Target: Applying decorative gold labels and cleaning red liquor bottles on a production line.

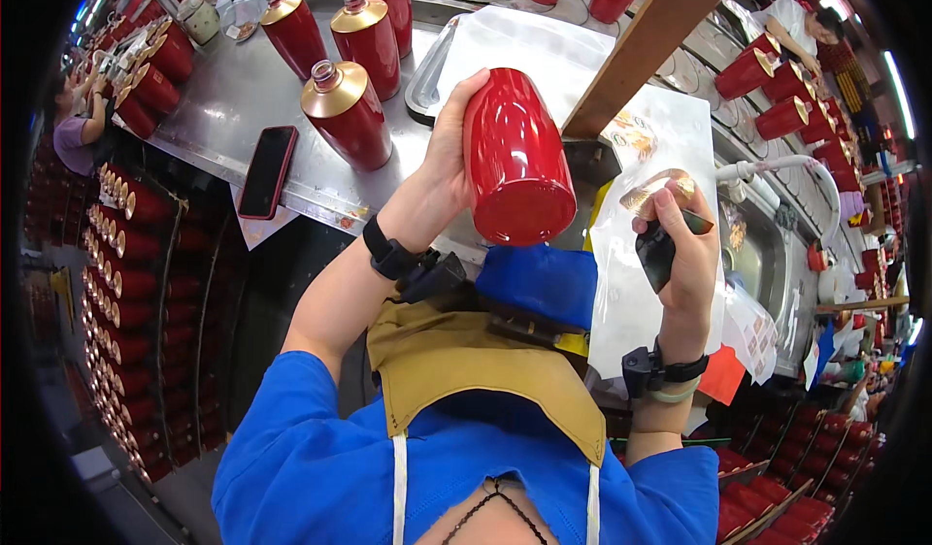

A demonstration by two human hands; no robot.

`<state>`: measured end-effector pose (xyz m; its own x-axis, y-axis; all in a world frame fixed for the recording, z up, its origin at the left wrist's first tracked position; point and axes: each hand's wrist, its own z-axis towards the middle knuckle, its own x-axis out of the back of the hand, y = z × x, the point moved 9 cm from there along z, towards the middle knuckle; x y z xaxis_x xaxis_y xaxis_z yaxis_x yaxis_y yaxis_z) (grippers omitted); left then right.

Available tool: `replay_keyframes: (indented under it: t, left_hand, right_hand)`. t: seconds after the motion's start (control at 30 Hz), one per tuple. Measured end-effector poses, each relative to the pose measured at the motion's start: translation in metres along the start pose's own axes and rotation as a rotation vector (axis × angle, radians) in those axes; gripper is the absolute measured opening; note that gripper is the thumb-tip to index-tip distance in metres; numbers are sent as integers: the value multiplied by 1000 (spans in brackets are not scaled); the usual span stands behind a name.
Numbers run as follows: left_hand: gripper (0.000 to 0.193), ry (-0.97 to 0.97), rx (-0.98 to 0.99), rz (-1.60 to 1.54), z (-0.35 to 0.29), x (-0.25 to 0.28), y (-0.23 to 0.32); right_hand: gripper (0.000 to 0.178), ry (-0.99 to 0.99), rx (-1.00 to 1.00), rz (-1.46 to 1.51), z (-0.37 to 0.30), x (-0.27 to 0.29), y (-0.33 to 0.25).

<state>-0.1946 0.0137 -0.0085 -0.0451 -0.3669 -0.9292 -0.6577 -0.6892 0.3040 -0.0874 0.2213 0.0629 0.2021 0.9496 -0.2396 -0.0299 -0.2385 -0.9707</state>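
Observation:
My left hand (449, 162) is closed round a glossy red bottle (519, 152), held tilted in front of me. Its flat base faces me, and its neck is out of sight. In my right hand (687, 254) is a dark, flat scraper-like piece (656, 256). At those fingertips shows a thin gold patterned decal (670, 188); whether they pinch it or it lies on the sheet behind, I cannot tell. Below that hand spreads a white sheet (621, 293) with printed gold patches. To the left, several red bottles with gold shoulders, one of them close (351, 123), stand upright on the metal table (218, 108).
A phone (267, 171) lies at the table's left edge. A wooden post (646, 45) rises beyond the held bottle, near a tray (432, 74). At right are a white curved pipe (777, 165) and a sink (752, 254). Racks of red bottles flank me; other people work farther off.

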Motion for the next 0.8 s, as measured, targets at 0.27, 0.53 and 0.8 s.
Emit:
replay_keyframes:
  t: [0.27,0.53,0.8]
  left_hand:
    - [60,81,-90,100,-17,-10,16]
    - [90,-73,-604,1154,-58,-19,30]
    - [106,-178,-437,1260,-56,-3,27]
  right_hand:
    - [33,-57,101,42,-5,-29,-10]
    - [48,-51,148,-236,-10,-65,-6]
    - [53,-69,172,-234,-7,-79,1]
